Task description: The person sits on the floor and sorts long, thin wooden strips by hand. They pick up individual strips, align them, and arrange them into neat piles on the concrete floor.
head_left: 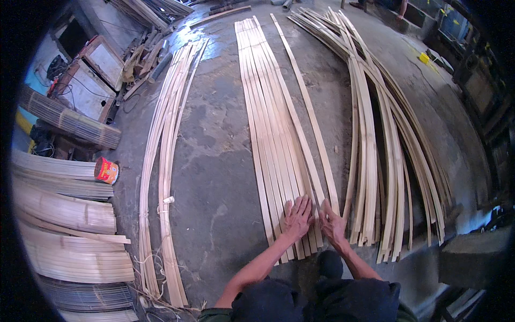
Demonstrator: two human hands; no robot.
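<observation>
Long pale bamboo strips (268, 123) lie side by side on the floor before me, running away in a narrow band. My left hand (298, 218) rests flat on the near part of this band, its fingers stretched forward. Just right of it, my right hand (332, 224) has its fingers bent around the near part of a bamboo strip (304, 145) along the band's right edge; its grip is partly hidden. A separate strip (300, 80) lies farther right, at a slant, its near end beside my right hand.
Loose strips (370, 134) fan out in a crossing heap on the right. Two narrow bundles (169, 161) lie to the left. Flattened bamboo stacks (70, 209) line the left side, with a red-and-yellow tin (107, 170) on them. A dark block (475, 257) stands at the right.
</observation>
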